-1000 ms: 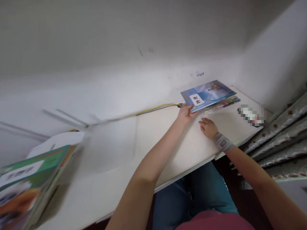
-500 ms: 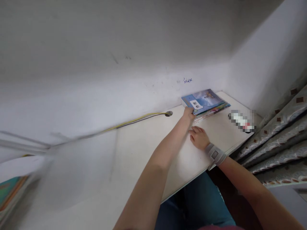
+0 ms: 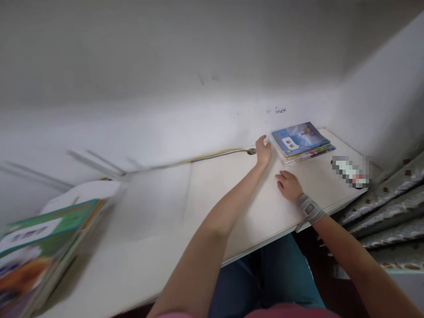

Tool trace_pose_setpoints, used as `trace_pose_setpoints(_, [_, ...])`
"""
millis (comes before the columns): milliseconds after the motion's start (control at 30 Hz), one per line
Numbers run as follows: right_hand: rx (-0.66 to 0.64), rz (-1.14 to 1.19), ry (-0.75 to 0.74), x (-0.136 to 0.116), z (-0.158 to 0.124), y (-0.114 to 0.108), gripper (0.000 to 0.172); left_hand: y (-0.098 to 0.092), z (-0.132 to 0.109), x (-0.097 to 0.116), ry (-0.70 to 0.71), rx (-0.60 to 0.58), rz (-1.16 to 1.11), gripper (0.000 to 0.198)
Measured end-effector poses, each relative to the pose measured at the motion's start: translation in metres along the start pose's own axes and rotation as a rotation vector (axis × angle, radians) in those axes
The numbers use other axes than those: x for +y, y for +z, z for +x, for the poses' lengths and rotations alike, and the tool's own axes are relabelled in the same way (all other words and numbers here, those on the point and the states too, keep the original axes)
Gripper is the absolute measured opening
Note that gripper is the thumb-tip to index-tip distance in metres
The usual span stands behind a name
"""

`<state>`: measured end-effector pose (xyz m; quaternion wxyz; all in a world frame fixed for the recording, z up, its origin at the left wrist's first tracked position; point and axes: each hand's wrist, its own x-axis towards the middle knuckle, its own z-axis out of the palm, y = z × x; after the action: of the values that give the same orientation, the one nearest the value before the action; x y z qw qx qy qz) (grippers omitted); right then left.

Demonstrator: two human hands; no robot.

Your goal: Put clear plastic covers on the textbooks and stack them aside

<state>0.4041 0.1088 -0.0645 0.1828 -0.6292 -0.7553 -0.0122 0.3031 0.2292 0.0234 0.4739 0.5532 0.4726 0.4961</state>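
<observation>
A stack of books (image 3: 300, 140) with a blue cover on top lies on the white desk (image 3: 218, 190) near the wall. My left hand (image 3: 263, 151) is just left of the stack, thumb and fingers apart, holding nothing. My right hand (image 3: 289, 185) rests on the desk in front of the stack, fingers apart and nothing in it. A grey band (image 3: 310, 208) wraps the right wrist.
Another pile of books (image 3: 49, 247), green on top, is at the left beside a white sheet (image 3: 82, 192). Cables (image 3: 217, 154) run along the wall into a desk hole (image 3: 251, 151). A blurred-out object (image 3: 351, 172) lies at right near the curtain (image 3: 391, 203).
My left hand has come off the book stack and opened to its left. The view has swung left, showing more of the green-topped pile. My right hand stays on the desk.
</observation>
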Motion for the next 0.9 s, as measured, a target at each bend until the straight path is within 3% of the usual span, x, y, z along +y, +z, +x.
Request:
trace_pose_setpoints(33, [-0.004,-0.007,-0.007,0.001,0.000,0.001,0.037,-0.022,-0.011,-0.001,0.069,-0.028,0.078,0.036])
trace_pose_setpoints(133, [-0.022,-0.036,-0.031,0.006,0.000,0.003,0.039,-0.099,-0.056,-0.009,0.338,-0.291,0.589,0.030])
trace_pose_setpoints(200, [-0.028,-0.068,-0.046,0.008,0.000,0.005,0.039,-0.155,-0.088,-0.016,0.355,-0.303,0.942,0.030])
trace_pose_setpoints(267, [-0.025,-0.111,-0.061,0.010,-0.001,0.007,0.040,-0.209,-0.117,-0.022,0.281,-0.222,1.055,0.030])
trace_pose_setpoints(333, [-0.018,-0.155,-0.076,0.011,-0.002,0.011,0.040,-0.254,-0.140,-0.028,0.106,-0.044,1.250,0.034])
trace_pose_setpoints(433, [0.000,-0.202,-0.094,0.012,-0.006,0.015,0.041,-0.301,-0.165,-0.038,-0.196,0.122,1.451,0.049])
trace_pose_setpoints(567, [0.035,-0.208,-0.126,0.016,-0.007,0.018,0.040,-0.328,-0.182,-0.047,-0.285,0.132,1.379,0.051])
trace_pose_setpoints(733, [0.062,-0.093,-0.145,0.024,-0.006,0.010,0.037,-0.339,-0.188,-0.036,-0.297,0.182,1.310,0.026])
trace_pose_setpoints(833, [0.133,0.124,-0.177,0.002,-0.015,0.003,0.037,-0.332,-0.189,-0.024,-0.264,0.269,1.229,0.025])
trace_pose_setpoints(900, [0.178,0.255,-0.234,-0.033,-0.027,0.001,0.040,-0.314,-0.190,-0.015,-0.182,0.288,1.129,0.025])
